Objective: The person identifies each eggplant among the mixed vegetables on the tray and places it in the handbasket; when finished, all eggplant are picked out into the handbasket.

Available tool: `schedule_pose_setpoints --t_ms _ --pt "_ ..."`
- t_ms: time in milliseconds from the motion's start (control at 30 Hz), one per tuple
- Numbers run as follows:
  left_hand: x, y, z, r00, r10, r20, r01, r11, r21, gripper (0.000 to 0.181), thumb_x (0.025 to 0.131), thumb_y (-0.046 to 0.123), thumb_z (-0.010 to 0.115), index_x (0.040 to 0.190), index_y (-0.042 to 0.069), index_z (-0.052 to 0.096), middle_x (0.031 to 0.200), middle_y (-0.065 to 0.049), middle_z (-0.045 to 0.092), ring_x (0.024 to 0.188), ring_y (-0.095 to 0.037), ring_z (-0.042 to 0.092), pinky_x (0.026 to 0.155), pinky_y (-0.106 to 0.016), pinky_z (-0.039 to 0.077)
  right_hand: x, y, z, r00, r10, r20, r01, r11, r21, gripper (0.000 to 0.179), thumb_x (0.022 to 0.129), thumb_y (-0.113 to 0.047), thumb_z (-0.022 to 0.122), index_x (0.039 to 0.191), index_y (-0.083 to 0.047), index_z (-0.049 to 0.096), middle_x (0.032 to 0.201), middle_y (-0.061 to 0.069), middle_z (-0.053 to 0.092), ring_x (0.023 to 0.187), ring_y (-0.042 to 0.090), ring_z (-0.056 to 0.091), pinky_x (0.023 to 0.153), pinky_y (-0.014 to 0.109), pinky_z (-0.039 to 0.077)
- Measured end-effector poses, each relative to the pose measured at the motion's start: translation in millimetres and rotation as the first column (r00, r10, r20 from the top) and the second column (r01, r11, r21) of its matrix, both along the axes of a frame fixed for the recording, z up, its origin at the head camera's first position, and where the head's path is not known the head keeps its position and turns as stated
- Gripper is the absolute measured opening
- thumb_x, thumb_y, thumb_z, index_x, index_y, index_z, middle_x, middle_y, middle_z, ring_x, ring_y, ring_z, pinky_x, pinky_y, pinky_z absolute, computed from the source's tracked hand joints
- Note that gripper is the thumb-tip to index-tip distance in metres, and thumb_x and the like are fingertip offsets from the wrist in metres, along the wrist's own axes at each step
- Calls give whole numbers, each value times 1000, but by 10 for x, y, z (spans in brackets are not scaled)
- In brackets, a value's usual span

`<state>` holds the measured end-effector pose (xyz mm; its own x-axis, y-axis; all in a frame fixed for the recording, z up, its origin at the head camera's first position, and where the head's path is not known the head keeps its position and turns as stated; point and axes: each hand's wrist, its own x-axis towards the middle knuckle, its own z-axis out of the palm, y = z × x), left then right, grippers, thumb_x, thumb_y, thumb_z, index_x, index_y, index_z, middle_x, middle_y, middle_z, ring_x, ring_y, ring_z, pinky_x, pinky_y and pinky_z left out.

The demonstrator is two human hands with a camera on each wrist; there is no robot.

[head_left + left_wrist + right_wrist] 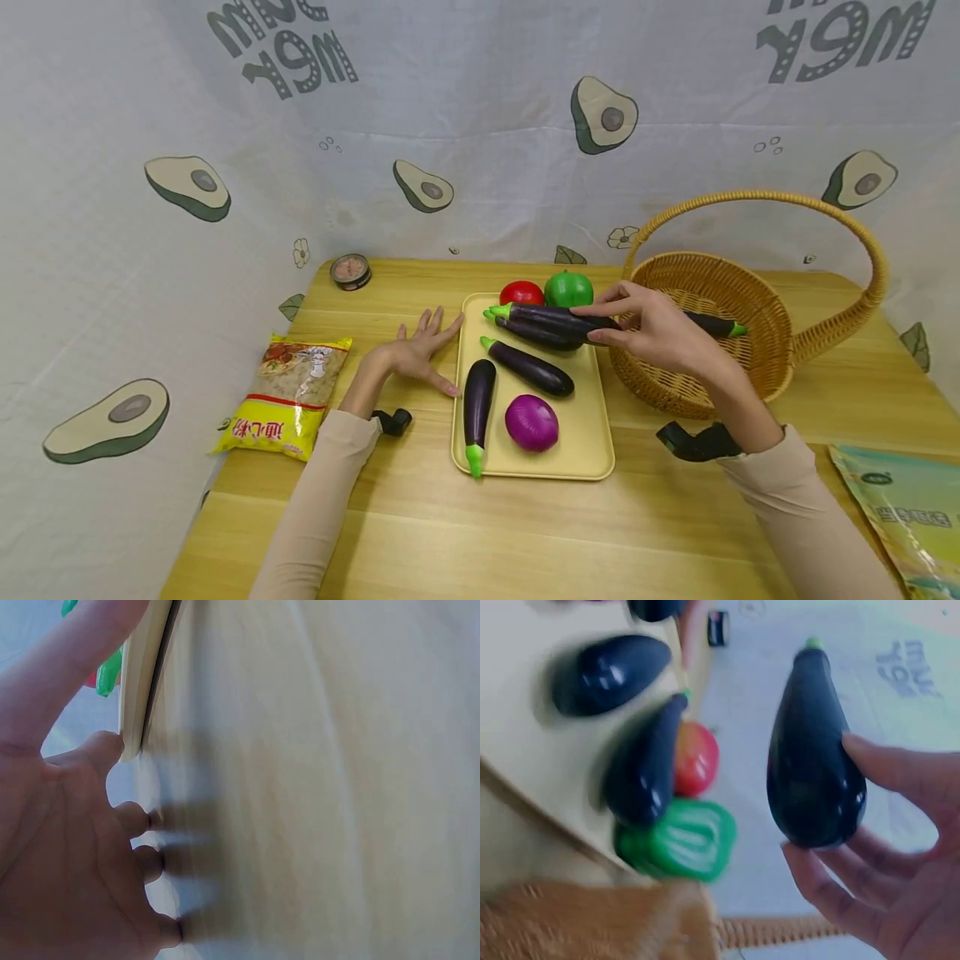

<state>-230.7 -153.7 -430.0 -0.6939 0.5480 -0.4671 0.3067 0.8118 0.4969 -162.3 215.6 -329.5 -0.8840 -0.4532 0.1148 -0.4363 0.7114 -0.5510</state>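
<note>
In the head view, the right hand (660, 329) is grasping an eggplant (546, 316) above the far part of the tray (581, 446), while the left hand (415, 356), released with fingers spread, is resting at the tray's left edge, and a basket (738, 287) is standing right of the tray. In the left wrist view, straight fingers are touching the table (337, 787) beside the tray. In the right wrist view, thumb and fingertips are pinching the eggplant clear of the tray.

Held eggplant (810, 765) looked smooth, glossy; green pepper (567, 289) shone. Basket (723, 273) was rough woven wicker; tray (585, 433), smooth plastic-looking. Tabletop (465, 542) showed wood grain, sheen. Backdrop (495, 117): creased cloth.
</note>
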Motion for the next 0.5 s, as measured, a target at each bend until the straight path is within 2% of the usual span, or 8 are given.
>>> schedule_pose_setpoints --t_ms 233,500 --pt "-7 -20 6 1000 0 3 0 1000 1 130 83 49 85 166 28 -12 169 -16 -32 155 -34 -34 120 -70 -20 -130 350 153 997 60 -42 -59 998 36 34 91 -10 79 124 -17 78 113 6 68 83 10 53 66 23 43" --pt "-7 -16 16 1000 -9 -12 9 1000 -19 129 83 52 84 167 28 -12 169 -15 -31 156 -34 -32 121 -70 -18 -268 765 204 998 25 55 -30 996 82 33 92 -10 77 124 -21 78 111 2 67 82 7 51 65 24 41"
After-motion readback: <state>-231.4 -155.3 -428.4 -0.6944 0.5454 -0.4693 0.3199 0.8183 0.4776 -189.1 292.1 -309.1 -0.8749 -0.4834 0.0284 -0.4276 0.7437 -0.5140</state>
